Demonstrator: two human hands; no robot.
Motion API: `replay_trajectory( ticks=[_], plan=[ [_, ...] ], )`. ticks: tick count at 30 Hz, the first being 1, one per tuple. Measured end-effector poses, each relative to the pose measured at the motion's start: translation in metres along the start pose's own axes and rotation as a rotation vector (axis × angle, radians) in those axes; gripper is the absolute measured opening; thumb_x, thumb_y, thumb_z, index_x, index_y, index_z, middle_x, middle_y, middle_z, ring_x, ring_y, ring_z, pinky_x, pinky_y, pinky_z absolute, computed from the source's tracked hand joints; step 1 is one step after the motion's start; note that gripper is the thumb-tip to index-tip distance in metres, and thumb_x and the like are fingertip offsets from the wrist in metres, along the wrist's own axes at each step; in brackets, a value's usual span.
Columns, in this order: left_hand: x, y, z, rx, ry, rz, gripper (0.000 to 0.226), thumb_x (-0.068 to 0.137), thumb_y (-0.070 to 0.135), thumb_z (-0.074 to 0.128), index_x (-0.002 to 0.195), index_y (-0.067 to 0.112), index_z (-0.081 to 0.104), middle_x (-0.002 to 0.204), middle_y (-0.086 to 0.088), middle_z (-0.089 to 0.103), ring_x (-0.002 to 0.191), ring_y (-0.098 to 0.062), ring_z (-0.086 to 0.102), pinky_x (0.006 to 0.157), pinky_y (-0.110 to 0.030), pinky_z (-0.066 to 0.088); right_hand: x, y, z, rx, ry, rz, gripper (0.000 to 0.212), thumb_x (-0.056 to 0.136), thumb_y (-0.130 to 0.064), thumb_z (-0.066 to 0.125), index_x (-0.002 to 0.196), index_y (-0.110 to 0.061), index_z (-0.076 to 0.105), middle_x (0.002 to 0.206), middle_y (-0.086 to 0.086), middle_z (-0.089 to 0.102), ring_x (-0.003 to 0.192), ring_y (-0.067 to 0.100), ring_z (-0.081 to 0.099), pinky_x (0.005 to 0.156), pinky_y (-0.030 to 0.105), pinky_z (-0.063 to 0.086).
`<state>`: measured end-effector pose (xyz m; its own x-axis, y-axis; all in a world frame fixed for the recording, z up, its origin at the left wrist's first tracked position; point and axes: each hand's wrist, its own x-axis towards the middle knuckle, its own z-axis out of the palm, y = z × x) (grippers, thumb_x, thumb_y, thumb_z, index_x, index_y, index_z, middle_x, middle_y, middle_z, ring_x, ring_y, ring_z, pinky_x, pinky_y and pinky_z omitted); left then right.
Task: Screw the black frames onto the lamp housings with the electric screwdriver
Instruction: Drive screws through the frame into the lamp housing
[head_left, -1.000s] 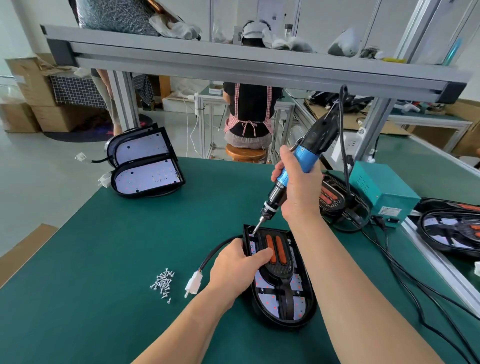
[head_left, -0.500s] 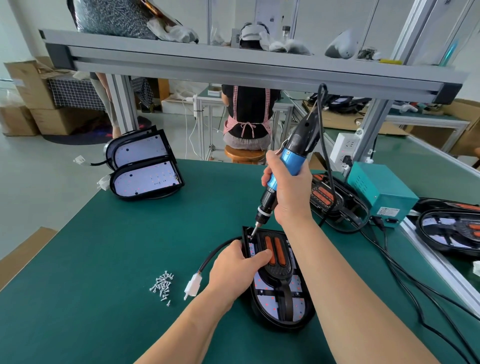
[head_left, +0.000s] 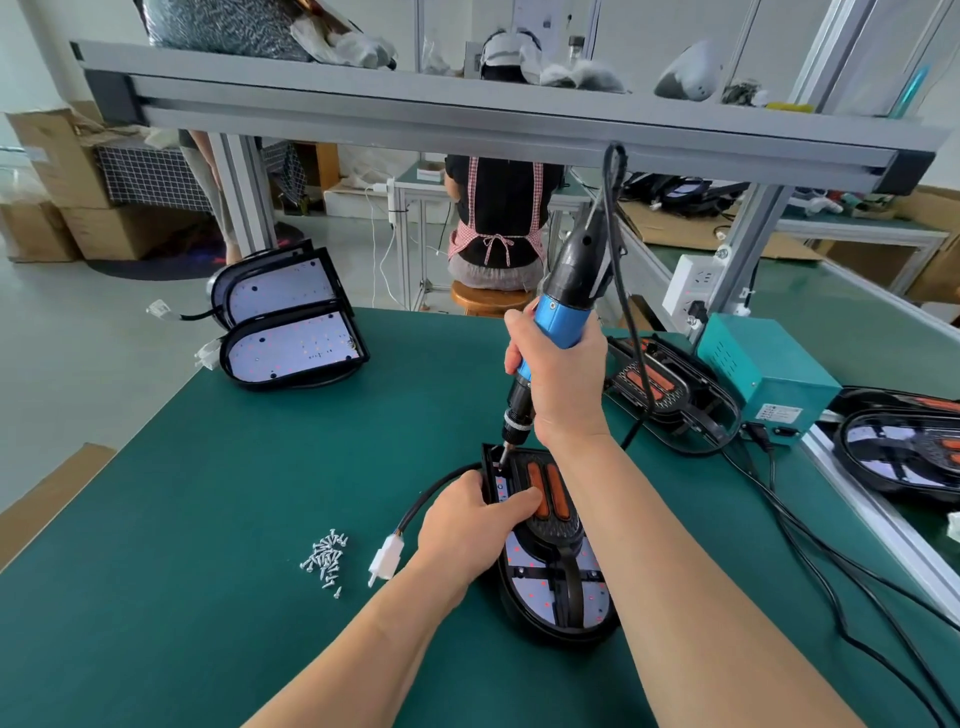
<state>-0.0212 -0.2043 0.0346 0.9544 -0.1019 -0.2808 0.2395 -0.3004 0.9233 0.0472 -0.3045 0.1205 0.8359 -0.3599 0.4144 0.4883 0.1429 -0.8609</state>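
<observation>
Fingers of the right hand are clamped round the blue barrel of the electric screwdriver. Over the last second that hand has swung the tool from a clear slant to nearly upright and carried it down. The bit, which hung just above the work, now reaches into the far-left corner of the black frame, directly below those fingers.

The left hand has not moved. Its thumb lies across the frame and its other fingers curl over the near-left edge of the lamp housing, pinning it to the green table. The housing lies flat under both hands, with the frame seated on top.

I judge from this that aiming is over and driving of this corner screw is starting. The remaining corners are probably still to do.

The loose screws lie well to the left of the left fingers, with the white connector between the pile and the hand.

The right forearm covers the housing's whole right side, so any fasteners there cannot be checked. The left palm hides the near-left rim. The bit tip is too small and dark to show whether a screw sits under it, or how deep it is. Whether the trigger is pressed cannot be told.
</observation>
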Motion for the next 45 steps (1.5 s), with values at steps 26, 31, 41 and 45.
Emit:
replay_trajectory(
  ticks=[26, 31, 41, 45],
  plan=[
    [-0.006, 0.003, -0.003, 0.013, -0.027, 0.026, 0.048, 0.063, 0.059, 0.070, 0.100, 0.030, 0.067, 0.101, 0.012, 0.073, 0.097, -0.013, 0.068, 0.096, -0.041, 0.054, -0.006, -0.066, -0.123, -0.045, 0.359, 0.329, 0.022, 0.092, -0.020, 0.073, 0.096, -0.012, 0.052, 0.059, 0.001, 0.058, 0.046, 0.013, 0.051, 0.050, 0.026, 0.043],
    [-0.005, 0.002, -0.003, 0.003, -0.027, 0.026, 0.049, 0.062, 0.060, 0.071, 0.100, 0.030, 0.067, 0.101, 0.011, 0.074, 0.097, -0.014, 0.069, 0.096, -0.042, 0.053, -0.043, -0.019, -0.183, -0.090, 0.533, 0.588, 0.021, 0.092, -0.001, 0.067, 0.108, -0.001, 0.053, 0.088, 0.015, 0.060, 0.070, 0.022, 0.062, 0.066, 0.034, 0.051],
    [-0.007, 0.004, -0.002, 0.022, -0.011, 0.046, 0.049, 0.062, 0.060, 0.070, 0.099, 0.027, 0.070, 0.099, 0.009, 0.075, 0.097, -0.016, 0.070, 0.097, -0.042, 0.053, -0.084, 0.003, -0.201, -1.074, 0.505, 0.435, 0.040, 0.082, -0.037, 0.076, 0.085, -0.005, 0.051, 0.092, 0.014, 0.058, 0.089, 0.033, 0.052, 0.073, 0.040, 0.042],
    [-0.010, 0.006, -0.002, 0.027, -0.008, 0.045, 0.050, 0.062, 0.058, 0.070, 0.100, 0.026, 0.071, 0.099, 0.009, 0.076, 0.097, -0.017, 0.071, 0.097, -0.042, 0.053, -0.087, -0.002, -0.196, -1.169, 0.552, 0.356, 0.045, 0.081, -0.037, 0.077, 0.095, -0.001, 0.054, 0.094, 0.017, 0.059, 0.099, 0.040, 0.056, 0.087, 0.046, 0.047]
  ],
)
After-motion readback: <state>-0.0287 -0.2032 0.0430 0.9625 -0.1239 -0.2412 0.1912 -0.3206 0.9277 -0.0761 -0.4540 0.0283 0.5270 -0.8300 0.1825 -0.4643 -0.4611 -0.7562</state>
